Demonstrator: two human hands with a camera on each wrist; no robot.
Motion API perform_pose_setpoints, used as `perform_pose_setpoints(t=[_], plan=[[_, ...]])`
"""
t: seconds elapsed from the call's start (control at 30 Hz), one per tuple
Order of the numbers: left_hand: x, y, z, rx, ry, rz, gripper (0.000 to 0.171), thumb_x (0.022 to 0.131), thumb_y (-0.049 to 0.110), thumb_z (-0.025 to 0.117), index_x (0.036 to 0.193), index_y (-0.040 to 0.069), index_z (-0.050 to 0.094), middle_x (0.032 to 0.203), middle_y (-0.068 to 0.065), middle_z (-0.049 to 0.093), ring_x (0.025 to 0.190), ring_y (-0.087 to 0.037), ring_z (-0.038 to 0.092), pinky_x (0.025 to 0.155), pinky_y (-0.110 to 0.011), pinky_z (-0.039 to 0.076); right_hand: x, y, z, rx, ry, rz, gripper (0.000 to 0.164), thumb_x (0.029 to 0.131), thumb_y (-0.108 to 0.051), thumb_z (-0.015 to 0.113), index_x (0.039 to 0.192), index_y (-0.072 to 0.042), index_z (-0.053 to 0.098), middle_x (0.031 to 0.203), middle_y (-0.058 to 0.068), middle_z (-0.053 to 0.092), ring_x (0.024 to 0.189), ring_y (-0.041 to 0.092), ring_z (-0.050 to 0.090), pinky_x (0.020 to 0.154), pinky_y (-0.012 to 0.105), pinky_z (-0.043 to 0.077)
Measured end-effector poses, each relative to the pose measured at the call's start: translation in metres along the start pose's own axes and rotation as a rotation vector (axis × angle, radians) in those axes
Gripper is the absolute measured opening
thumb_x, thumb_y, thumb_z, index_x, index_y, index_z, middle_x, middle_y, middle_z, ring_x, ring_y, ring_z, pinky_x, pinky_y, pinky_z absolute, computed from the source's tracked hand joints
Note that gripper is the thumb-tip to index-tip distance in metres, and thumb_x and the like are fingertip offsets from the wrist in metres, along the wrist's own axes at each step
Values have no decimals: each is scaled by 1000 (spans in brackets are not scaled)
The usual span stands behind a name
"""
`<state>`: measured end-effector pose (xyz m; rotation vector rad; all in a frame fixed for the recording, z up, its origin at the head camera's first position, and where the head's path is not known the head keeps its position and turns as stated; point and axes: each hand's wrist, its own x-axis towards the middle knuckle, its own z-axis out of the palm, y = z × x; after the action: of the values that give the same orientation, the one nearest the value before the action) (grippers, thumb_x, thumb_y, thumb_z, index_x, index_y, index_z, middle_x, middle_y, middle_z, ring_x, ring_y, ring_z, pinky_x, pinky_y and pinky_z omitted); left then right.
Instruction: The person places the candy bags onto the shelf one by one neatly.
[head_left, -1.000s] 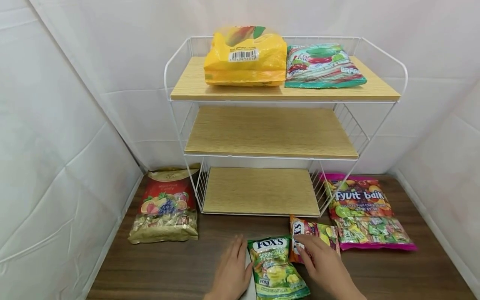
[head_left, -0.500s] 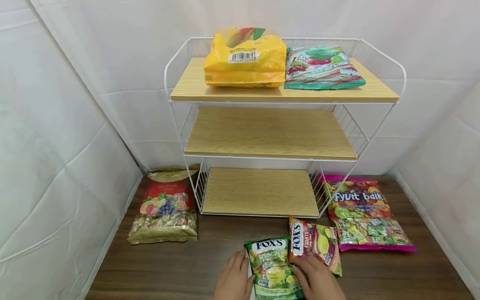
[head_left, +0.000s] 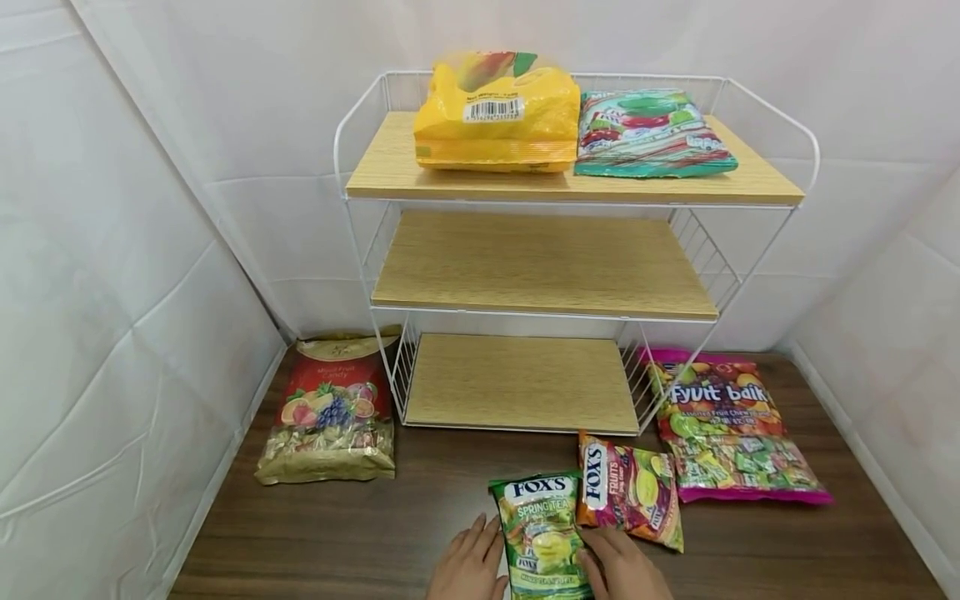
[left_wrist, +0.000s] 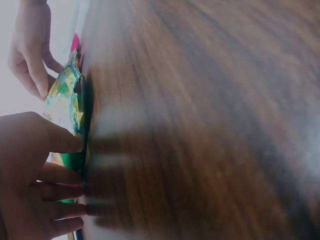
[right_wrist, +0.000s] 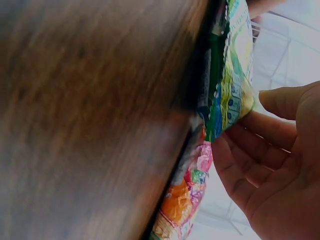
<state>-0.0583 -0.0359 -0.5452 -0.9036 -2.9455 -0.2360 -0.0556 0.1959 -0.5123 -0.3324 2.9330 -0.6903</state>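
Note:
A green Fox's Spring Tea candy bag lies on the dark wooden table between both hands. My left hand rests at its left edge, and the left wrist view shows those fingers stretched out and reaching the tabletop. On the other side, my right hand touches the bag's right edge. The right wrist view has its fingers against the green bag, with the thumb held apart. Just beyond the right hand lies an orange and purple Fox's Fruits bag, close beside the green one.
A white wire rack with three wooden shelves stands behind. Its top shelf bears a yellow bag and a teal bag. A red and gold candy bag lies left, a Fyvit baik bag right.
My right hand has drawn back from the Fox's Fruits bag to the green bag's right edge. My left hand has shifted slightly toward the front. The green bag lies a little straighter.

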Motion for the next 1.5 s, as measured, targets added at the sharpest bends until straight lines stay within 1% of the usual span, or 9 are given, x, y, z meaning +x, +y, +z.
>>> perform_pose_setpoints(t=[0.2,0.43,0.73,0.87,1.0,1.1,1.2,1.37,1.5], plan=[[-3,5,6,-106,-20,-51,51,84,38,58,125,8,51,131,-6,45,120,-22,40,91,-34,40,-4,-4,5,58,-54,80,42,86,-38,55,116,-7,58,108,5,56,95,27,55,74,46,47],[5,4,16,-230,101,-4,44,80,16,64,118,-2,54,123,-16,50,115,-29,45,86,-36,44,-1,-11,15,72,-19,82,48,84,-40,56,118,-7,57,110,10,58,90,29,58,67,45,49],[6,7,21,-205,173,34,42,81,16,62,117,-4,55,121,-19,51,114,-29,46,88,-32,43,2,-11,19,128,-32,51,56,86,-47,51,123,-6,53,117,14,56,90,31,59,67,45,49],[9,8,20,-213,197,59,41,77,4,59,116,-8,54,121,-21,50,113,-29,46,89,-31,42,3,-9,18,159,-40,12,60,86,-49,48,124,-4,52,119,15,54,93,31,58,69,44,49],[3,14,15,-343,121,-44,63,84,44,55,128,-1,46,133,-16,40,121,-28,38,91,-37,41,3,-11,14,160,-80,-33,59,87,-48,48,124,-2,52,122,15,52,101,32,55,74,46,48],[0,17,11,-427,37,-121,92,72,72,45,136,6,37,141,-10,29,127,-27,29,93,-43,38,4,-11,12,158,-106,-74,60,87,-47,49,125,0,51,124,15,51,105,32,53,78,46,46],[-1,16,9,-436,12,-118,93,72,73,42,137,7,35,143,-9,26,128,-26,27,94,-43,36,4,-10,12,151,-112,-107,61,88,-46,48,126,2,49,125,16,50,106,32,52,79,46,46],[0,12,8,-385,64,-43,84,78,67,42,133,3,41,140,-13,31,127,-28,29,94,-43,37,5,-9,15,152,-108,-136,61,89,-47,46,128,1,46,128,17,46,107,33,51,77,47,47],[-1,13,5,-387,29,-56,86,77,69,40,135,6,38,141,-11,29,128,-27,27,96,-44,33,2,-9,18,191,-112,-119,62,89,-46,47,130,1,43,132,17,41,113,35,45,82,51,42]])
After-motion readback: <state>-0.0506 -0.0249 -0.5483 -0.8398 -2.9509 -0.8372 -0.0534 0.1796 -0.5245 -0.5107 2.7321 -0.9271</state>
